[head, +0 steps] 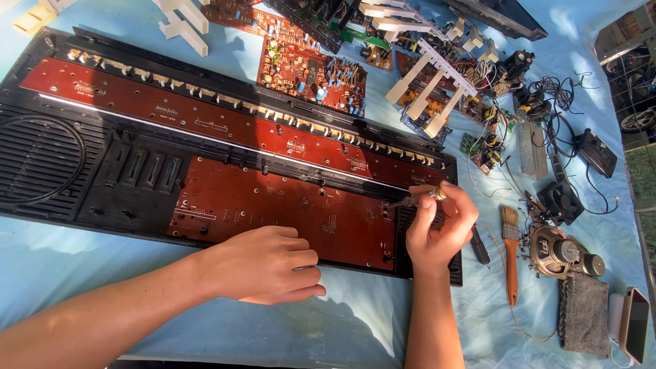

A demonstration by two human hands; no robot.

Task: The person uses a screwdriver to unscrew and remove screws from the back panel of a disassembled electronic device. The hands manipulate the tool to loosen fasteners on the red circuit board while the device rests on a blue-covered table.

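On the pale blue cloth (383, 321), an opened keyboard case (61, 157) lies with its long axis running left to right, slightly tilted down toward the right. Right hand (437, 229) grasps a small screwdriver (417, 199), fingers closed around the handle; tip points left onto the red-brown circuit board (273, 205) at its right end, close to the case's right edge. Left hand (270, 263) rests loosely curled on the board's near edge, holding nothing that I can see (fingers tucked under, so not certain). Tool contact lies up and left of the right hand, well right of the left hand; right hand is clearly nearer. Open room: bare cloth toward the body, below the case. Right of the hand it is tighter: a paintbrush (510, 249) lies just beside, then a loose speaker (550, 249), a grey cloth (583, 314) and a phone (635, 324). Loose boards and white key strips (430, 85) crowd the far side.
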